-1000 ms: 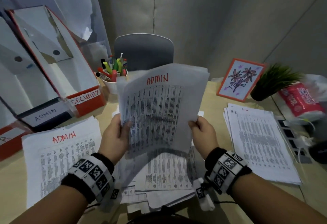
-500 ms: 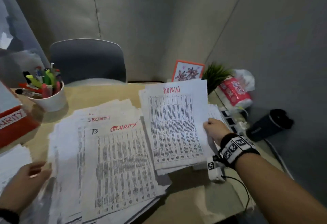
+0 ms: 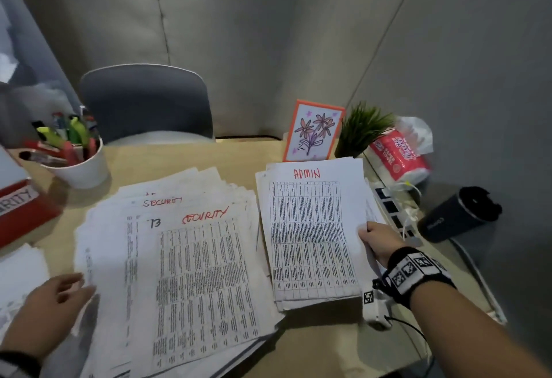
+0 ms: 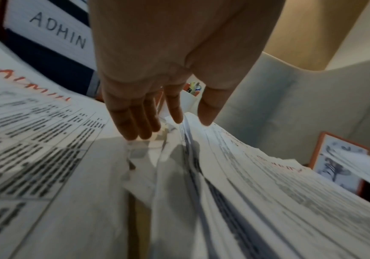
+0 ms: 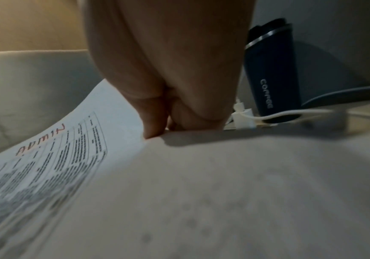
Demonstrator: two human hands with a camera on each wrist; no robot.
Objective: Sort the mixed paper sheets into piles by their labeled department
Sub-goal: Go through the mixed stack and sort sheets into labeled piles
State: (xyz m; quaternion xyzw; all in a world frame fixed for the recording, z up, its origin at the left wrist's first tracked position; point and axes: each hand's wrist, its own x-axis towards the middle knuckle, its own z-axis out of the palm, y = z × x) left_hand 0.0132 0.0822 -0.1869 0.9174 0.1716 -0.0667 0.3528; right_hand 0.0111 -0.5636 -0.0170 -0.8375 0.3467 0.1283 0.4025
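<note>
Under our right hand point(image 3: 378, 241) we are pinching the right edge of the ADMIN sheet point(image 3: 310, 237), thumb on top and fingers curled beneath, as it is lying on the pile at the right of the worktop point(image 3: 185, 159). Just left of that hand, the loose mixed stack point(image 3: 185, 264) is showing SECURITY sheets on top. Our left hand point(image 3: 47, 303) is reaching open, fingers straight, touching the stack's left edge. Beyond our right hand a dark coffee tumbler point(image 3: 457, 216) is standing.
</note>
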